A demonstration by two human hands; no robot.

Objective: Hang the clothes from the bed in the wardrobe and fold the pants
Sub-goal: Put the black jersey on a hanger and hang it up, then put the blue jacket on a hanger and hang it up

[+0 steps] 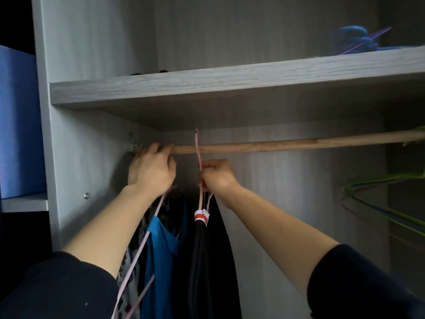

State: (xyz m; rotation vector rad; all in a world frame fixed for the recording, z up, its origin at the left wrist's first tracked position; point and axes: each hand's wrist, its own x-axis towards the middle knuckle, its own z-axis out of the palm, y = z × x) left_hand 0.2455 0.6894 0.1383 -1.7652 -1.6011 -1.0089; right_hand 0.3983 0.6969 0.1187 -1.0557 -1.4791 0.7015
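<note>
Hanging step in hand. Right hand (217,174) pinches the neck of the pink hanger (197,143) carrying a dark garment (207,261), hook tip raised above the wooden rod (276,145). Left hand (150,171) curls over the rod's left end, above a blue top (161,249). Next, likely: seat hook, release

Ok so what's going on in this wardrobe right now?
A person is hanging clothes. Their right hand pinches the neck of a pink hanger carrying a dark garment, its hook up at the wooden rail. The left hand holds the rail near its left end, above a blue top already hanging. Empty hangers hang at the right.
</note>
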